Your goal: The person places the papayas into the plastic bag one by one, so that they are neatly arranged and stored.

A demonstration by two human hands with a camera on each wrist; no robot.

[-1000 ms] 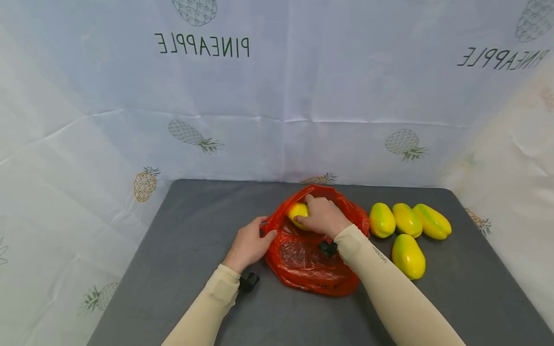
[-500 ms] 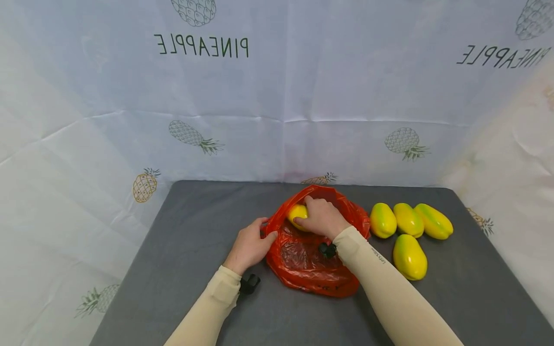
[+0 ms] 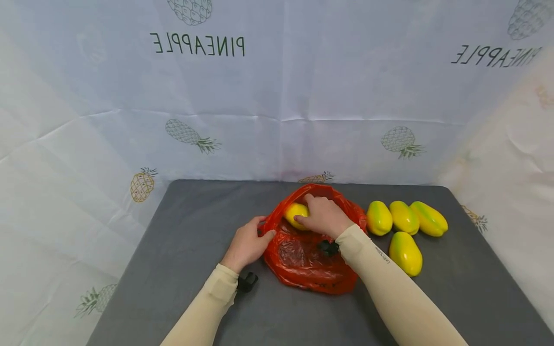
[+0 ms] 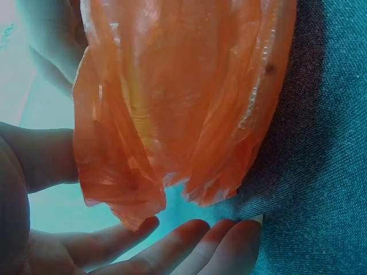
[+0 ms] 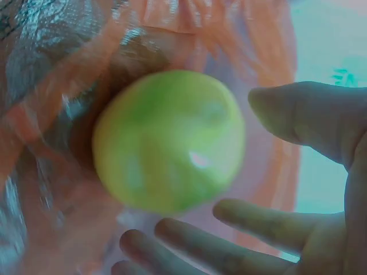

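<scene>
A thin red plastic bag (image 3: 318, 276) lies on the grey table with its mouth held wide. Inside, toward the far left, is a glossy yellow-green oblong fruit (image 3: 295, 215). My right hand (image 3: 324, 216) reaches into the bag beside it. In the right wrist view the thumb and fingers are spread, with a gap between the thumb and the fruit (image 5: 169, 140). At the bag's left rim, my left hand (image 3: 247, 243) touches the film. The left wrist view shows its thumb (image 4: 49, 157) partly behind the bag (image 4: 172, 86) and its fingers extended and apart from the thumb.
Right of the bag lie several more yellow-green fruits (image 3: 404, 217), one of them (image 3: 406, 253) nearer than the others. The dark grey tabletop (image 3: 195, 216) ends at a white cloth (image 3: 329, 86) printed with pineapples. Each wrist carries a small black camera (image 3: 247, 281).
Both hands stay nearly where they were. Slightly more of the fruit shows beside my right hand. The whole head view has shifted a little.
</scene>
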